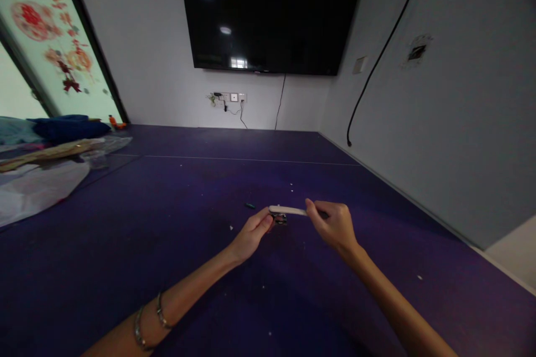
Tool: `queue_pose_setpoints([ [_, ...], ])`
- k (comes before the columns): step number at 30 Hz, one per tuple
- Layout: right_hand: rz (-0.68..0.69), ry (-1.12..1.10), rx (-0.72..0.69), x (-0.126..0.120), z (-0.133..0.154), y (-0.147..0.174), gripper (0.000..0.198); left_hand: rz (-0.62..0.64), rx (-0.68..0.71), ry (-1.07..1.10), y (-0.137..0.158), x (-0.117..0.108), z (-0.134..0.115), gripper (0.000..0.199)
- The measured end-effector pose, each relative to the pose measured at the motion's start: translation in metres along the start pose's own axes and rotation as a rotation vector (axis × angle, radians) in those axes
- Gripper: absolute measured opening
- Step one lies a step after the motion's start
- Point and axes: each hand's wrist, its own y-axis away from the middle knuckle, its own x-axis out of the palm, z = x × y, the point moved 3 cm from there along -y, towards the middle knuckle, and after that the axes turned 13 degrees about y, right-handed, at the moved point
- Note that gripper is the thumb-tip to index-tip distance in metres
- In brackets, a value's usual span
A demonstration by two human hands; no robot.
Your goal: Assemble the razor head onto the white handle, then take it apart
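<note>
My left hand (250, 237) reaches in from the lower left, its fingers closed on a small dark, shiny object (280, 219) whose kind I cannot make out. My right hand (334, 224) is closed round one end of a pale, narrow strip (291, 211). This strip runs level toward the left fingertips, and its far end lies just above or against the dark object. A small dark teal piece (250, 206) lies on the purple surface beyond my left hand.
Small white scraps dot the purple surface (201, 189). At left lie a clear plastic sheet (46, 189), a long wooden piece (54, 152) and blue cloth (73, 128). A black cable (379, 58) hangs along the right wall; a television (272, 11) is on the back wall.
</note>
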Motion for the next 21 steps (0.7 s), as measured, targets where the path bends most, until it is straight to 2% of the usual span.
queue_pose_setpoints([
  [4,-0.025,0.006,-0.075,-0.001,-0.005,0.000,0.045,0.015,0.004,0.020,0.002,0.001,-0.006,0.034],
  [8,-0.064,0.022,-0.052,-0.003,-0.015,-0.002,0.045,0.004,0.002,0.046,0.000,-0.003,-0.007,0.031],
  [15,-0.048,-0.015,-0.061,0.002,-0.010,0.000,0.044,-0.016,0.002,0.052,-0.001,-0.003,-0.005,0.031],
  [18,-0.036,-0.037,-0.003,0.010,-0.026,0.000,0.046,-0.014,-0.004,0.109,-0.002,-0.002,-0.006,0.033],
  [21,0.008,-0.149,0.147,0.018,-0.037,-0.001,0.049,-0.037,-0.001,0.148,-0.004,-0.002,-0.006,0.032],
])
